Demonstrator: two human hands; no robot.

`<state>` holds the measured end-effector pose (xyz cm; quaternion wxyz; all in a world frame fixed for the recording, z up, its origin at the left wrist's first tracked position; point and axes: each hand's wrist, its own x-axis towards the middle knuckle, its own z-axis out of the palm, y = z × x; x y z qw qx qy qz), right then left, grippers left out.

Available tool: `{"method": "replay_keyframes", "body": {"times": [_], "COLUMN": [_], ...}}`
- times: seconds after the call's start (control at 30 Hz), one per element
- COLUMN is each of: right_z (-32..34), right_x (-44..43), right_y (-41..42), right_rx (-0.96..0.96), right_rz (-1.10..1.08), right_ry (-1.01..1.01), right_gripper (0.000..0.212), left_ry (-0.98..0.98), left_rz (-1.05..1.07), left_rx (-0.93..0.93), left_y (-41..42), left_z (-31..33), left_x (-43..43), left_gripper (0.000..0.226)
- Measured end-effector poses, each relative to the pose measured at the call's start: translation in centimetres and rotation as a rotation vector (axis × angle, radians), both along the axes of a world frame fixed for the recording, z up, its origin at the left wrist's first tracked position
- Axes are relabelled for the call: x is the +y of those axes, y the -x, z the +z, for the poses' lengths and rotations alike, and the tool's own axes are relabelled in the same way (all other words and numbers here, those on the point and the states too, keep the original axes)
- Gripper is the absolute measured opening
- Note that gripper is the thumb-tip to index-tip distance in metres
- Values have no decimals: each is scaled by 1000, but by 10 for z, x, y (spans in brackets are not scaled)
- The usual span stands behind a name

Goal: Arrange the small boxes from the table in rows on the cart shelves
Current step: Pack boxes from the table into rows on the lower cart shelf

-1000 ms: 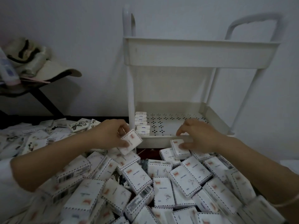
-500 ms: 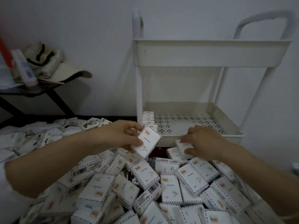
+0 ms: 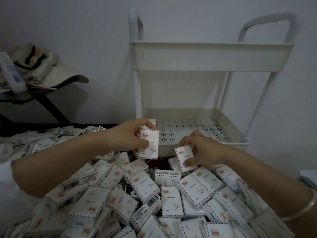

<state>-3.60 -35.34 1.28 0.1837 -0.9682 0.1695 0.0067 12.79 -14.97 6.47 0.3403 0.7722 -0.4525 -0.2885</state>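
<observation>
"So, going by the head camera, how far along is the job?"

"Hardly begun, I'd judge. The cart [image 3: 212, 55] shows two shelves. On the lower shelf [image 3: 192, 133] only a short row of boxes [image 3: 152, 120] peeks out along the left side, mostly hidden behind a hand. The rest of its perforated floor is bare. The camera sits too low to see inside the upper shelf."

"And what's left?"

"Nearly everything. A deep pile of small boxes [image 3: 145, 188] lies jumbled in front of the cart and off to its left. They are flat, tilted and overlapping, and they bury the table."

"What are the hands doing?"

"Each has one box. The left hand [image 3: 127, 136] is just before the cart's front left corner. Its fingers curl over the top of an upright box [image 3: 148, 144] and its thumb presses the side. That box is lifted clear of the pile, printed face toward the camera. The right hand [image 3: 200, 150] is before the middle of the cart's front rim and pinches a second box [image 3: 185, 158] between thumb and fingers. I can't tell whether the lower end of that one touches the pile or hangs just off it."

"Where should they go?"

"Probably over the front rim, beside the started row. Both need turning to match it."

"Anything else?"

"A cap [image 3: 68, 78] lies on a dark stand [image 3: 49, 107] well left of the cart. There's also a bangle [image 3: 305, 208] on the right wrist."
</observation>
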Motion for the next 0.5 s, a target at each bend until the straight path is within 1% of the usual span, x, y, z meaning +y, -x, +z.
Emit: {"method": "replay_keyframes", "body": {"times": [0.07, 0.13, 0.2, 0.27, 0.33, 0.5], "right_z": [1, 2, 4, 6, 9, 11], "right_x": [-2, -6, -12, -19, -27, -44], "right_y": [-1, -4, -6, -9, -14, -34], "right_rx": [-84, -159, -208, -264, -320, -400], "right_rz": [-18, -44, -74, -108, -150, -232], "right_ry": [-136, -243, -318, -405, -458, -534], "right_gripper": [41, 35, 33, 31, 27, 24], "left_ry": [4, 35, 84, 122, 110, -112], "left_rz": [-28, -51, -58, -58, -81, -153], "left_rx": [-55, -101, -188, -373, -594, -1089], "left_y": [0, -1, -3, -11, -19, -41], "left_z": [10, 21, 31, 41, 50, 45], "left_x": [-12, -25, -42, -62, -84, -138], "left_gripper": [42, 37, 30, 25, 28, 32]}}
